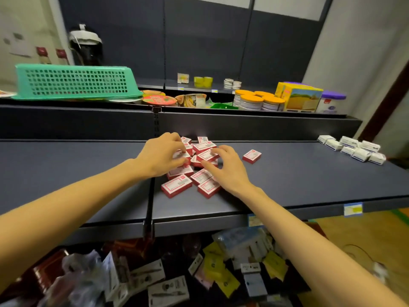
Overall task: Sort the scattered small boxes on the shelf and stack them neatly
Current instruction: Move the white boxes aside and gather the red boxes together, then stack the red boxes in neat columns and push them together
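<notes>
Both hands are in the red boxes [194,165], a loose heap at the centre of the frame. The left hand [160,155] comes in from the lower left with its fingers curled down onto a box at the heap's left side, seemingly pinching it between thumb and fingertips. The right hand [225,168] reaches from the lower right, fingers spread and bent over the heap's right side, fingertips touching one box; whether it has actually closed on that box or only rests there I cannot tell. Coming at the pile from both sides looks like a way to gather or pull boxes out of the jumble for stacking.

The boxes lie at all angles, some overlapping and leaning on each other, so nothing is stacked yet and the sort looks to be at its start. One stray box [251,156] sits apart, right of the heap and just beyond the right hand.

All of this rests on the dark shelf [77,169], which runs across the middle of the frame. At its far right edge is a cluster of white boxes [352,148], also unstacked and well apart from the red ones.

Upper left, on the next tier up, stands a green basket [75,82]; right of it are orange-lidded jars [256,99]. Along the bottom of the frame, below the shelf, packaged goods [199,273] lie in a heap.
</notes>
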Demonstrator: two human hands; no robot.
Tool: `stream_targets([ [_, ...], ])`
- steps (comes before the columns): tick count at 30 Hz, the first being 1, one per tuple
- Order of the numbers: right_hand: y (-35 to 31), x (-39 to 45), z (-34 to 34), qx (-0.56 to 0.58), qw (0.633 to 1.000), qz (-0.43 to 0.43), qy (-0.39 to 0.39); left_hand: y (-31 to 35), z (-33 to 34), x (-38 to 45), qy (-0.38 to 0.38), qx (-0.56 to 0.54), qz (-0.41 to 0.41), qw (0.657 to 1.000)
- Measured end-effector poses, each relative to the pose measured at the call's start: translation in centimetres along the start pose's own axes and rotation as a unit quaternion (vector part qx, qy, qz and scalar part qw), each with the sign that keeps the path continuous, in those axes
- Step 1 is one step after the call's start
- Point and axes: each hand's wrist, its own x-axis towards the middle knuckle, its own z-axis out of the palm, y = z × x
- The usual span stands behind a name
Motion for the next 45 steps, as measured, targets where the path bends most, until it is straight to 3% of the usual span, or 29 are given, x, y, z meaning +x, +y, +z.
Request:
stream_targets([
  [7, 5.0, -2.3, -4.3, -0.026, 0.994, 0.092, 0.054, 2.9, 0.5, 2.7, 0.038, -0.053, 0.056, 0.996],
  [12, 9.0, -2.3, -7.4, -0.070, 0.986, 0.150, 0.027, 5.8, 1.9, 5.4, 0.006, -0.050, 0.085, 0.995],
  [21, 12.3, 2.5, -7.8, -0.058, 0.986, 0.150, -0.038, 7.2, 3.0, 8.4, -0.026, -0.030, 0.045, 0.998],
  [28, 11.9, 3.2, -6.3, -0.013, 0.993, 0.120, 0.004, 3.5, 0.5, 6.3, -0.028, -0.009, -0.022, 0.999],
  [34, 4.6, 1.5, -4.2, 0.088, 0.993, 0.021, 0.073, 1.0, -0.3, 3.0, 0.012, -0.024, -0.046, 0.999],
  [39, 0.9, -0.5, -2.8, 0.084, 0.993, -0.025, 0.075, -0.3, -1.1, 0.4, 0.010, -0.030, -0.049, 0.998],
  [45, -0.7, -3.5, -0.7, -0.019, 0.995, -0.071, 0.069, -0.4, -0.7, -3.7, 0.023, -0.053, -0.011, 0.998],
])
